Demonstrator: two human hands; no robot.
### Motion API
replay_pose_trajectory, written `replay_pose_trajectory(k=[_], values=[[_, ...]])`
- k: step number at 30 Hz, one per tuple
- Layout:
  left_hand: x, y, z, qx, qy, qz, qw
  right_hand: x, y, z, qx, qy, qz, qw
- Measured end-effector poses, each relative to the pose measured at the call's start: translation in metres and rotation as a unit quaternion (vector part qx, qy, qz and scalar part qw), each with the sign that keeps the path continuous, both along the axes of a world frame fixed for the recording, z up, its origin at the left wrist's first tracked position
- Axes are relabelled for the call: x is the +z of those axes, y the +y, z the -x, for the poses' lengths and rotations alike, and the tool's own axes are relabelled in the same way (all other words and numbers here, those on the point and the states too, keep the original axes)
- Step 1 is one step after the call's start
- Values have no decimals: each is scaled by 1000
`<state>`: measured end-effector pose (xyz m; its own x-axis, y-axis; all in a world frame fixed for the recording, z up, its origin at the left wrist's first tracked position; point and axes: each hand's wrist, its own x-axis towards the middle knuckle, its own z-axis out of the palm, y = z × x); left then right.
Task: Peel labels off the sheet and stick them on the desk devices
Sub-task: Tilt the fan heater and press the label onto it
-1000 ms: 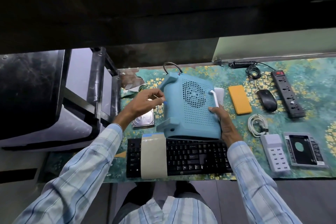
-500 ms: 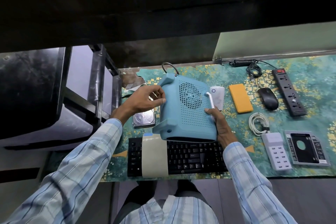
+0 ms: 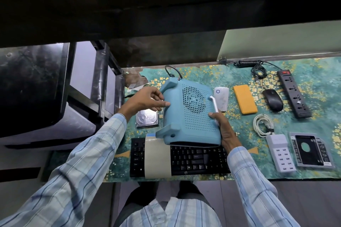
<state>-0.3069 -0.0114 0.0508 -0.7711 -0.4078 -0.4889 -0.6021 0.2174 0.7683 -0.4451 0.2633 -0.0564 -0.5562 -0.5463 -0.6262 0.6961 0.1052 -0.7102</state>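
Observation:
A blue perforated box-shaped device (image 3: 190, 114) with a round grille and a white handle stands tilted at the middle of the desk, its lower edge over the black keyboard (image 3: 193, 160). My right hand (image 3: 224, 131) grips its right side by the white handle. My left hand (image 3: 147, 100) has its fingers spread, with fingertips pressing on the device's left side. A beige label sheet (image 3: 156, 160) lies across the keyboard's left part. Whether a label is under my fingertips I cannot tell.
A bare hard drive (image 3: 146, 120) lies left of the device. To the right lie a white adapter (image 3: 222, 97), an orange power bank (image 3: 245, 99), a black mouse (image 3: 272, 102), a power strip (image 3: 293, 93), a coiled white cable (image 3: 263, 124), a white USB hub (image 3: 280, 153) and a drive caddy (image 3: 311, 150). A black printer (image 3: 46, 88) stands at left.
The blue device has turned and shifted slightly left in my hands. My left hand has slid down its left side and spread its fingers against it.

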Motion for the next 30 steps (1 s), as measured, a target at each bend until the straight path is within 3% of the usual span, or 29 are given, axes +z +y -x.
replay_pose_trajectory(k=[4,10,18,24,30], values=[[-15,10,-12,106,29,-95,989,4,-1,-1,-5,21,-14,1000],[-37,32,-28,188,32,-60,980,35,-14,7,-17,151,-109,982],[-57,61,-35,67,81,-60,993,81,-54,30,8,339,-241,909],[-88,68,-10,-8,12,111,994,111,-79,29,72,448,-346,822],[-102,86,1,-8,-24,122,992,114,-86,2,97,500,-371,776]])
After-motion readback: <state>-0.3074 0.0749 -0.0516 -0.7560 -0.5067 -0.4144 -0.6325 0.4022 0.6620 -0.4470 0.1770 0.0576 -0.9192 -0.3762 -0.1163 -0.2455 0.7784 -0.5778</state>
